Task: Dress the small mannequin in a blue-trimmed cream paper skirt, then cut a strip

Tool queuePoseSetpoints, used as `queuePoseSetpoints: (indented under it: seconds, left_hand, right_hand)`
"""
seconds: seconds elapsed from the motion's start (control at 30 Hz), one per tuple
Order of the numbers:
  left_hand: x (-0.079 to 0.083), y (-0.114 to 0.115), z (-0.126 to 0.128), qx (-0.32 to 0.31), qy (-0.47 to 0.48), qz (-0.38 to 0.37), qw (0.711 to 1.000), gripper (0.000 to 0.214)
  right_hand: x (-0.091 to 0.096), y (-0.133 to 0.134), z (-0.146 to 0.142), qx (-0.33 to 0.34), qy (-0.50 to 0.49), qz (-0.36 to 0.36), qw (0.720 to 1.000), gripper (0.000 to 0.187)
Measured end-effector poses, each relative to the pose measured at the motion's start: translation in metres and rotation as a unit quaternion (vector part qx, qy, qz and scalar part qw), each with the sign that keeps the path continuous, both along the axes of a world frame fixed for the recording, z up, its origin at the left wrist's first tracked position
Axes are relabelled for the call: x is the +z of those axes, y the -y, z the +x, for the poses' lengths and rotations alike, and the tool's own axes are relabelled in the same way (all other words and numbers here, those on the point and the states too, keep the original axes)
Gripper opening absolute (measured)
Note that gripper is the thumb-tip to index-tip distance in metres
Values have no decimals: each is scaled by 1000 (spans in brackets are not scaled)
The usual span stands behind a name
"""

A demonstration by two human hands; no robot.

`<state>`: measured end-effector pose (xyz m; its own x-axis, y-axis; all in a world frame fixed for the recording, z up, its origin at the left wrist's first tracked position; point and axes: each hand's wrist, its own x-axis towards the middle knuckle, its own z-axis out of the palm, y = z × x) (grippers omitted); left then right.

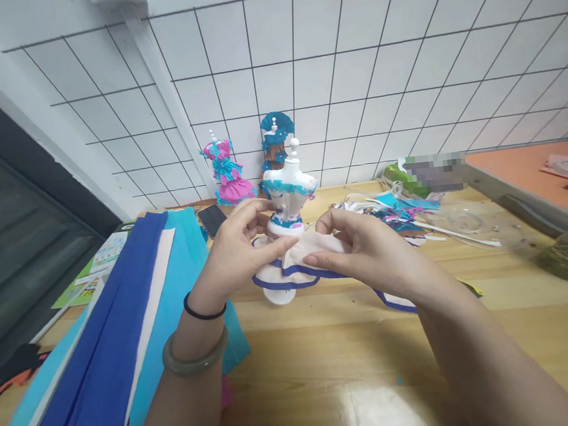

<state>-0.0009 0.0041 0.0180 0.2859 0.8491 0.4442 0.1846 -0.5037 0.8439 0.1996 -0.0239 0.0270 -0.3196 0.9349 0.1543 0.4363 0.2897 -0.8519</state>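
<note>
Showing 2 bare forearms [183, 417] nearest! Pinching blue-edged white fabric [317, 240] in the right grip [370, 245], thumb against fingers, right at the bottom of the white dress form [290, 172], over the tabletop [287, 353]. Holding the left grip [238, 234] half-curled alongside, thumb at the fabric; can't tell whether pinching.

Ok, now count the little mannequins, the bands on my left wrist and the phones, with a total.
Mannequins: 3 (white one, pink-and-blue one, blue-and-brown one)
Wrist bands: 2 (black band, green bangle)
Phone: 1
Total: 6
</note>
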Motion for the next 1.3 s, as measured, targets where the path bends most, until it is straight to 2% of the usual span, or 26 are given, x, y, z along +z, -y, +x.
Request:
queuePoseSetpoints:
  seconds: [0.13, 0.27, 0.37, 0.67, 0.97, 1.3]
  left_hand:
    - [2, 1, -2, -13, -17, 12, 1000, 42]
    - [3, 2, -4, -21, -33, 27, 999, 40]
    - [3, 2, -4, -16, -38, 28, 999, 39]
    - [5, 4, -1, 2, -29, 9, 1000, 38]
    - [4, 4, 0, 20, -38, 41, 998, 38]
    - [1, 1, 0, 17, -14, 55, 998, 39]
  right_hand:
    - [4, -2, 3, 63, -67, -51, 995, 31]
    - [5, -6, 9, 71, -53, -70, 994, 38]
    - [3, -7, 9, 72, -54, -74, 993, 35]
    - [7, 9, -5, 10, 2, 108, 994, 16]
    - [8, 12, -8, 12, 10, 141, 990, 13]
    - [8, 14, -10, 35, 34, 211, 976, 11]
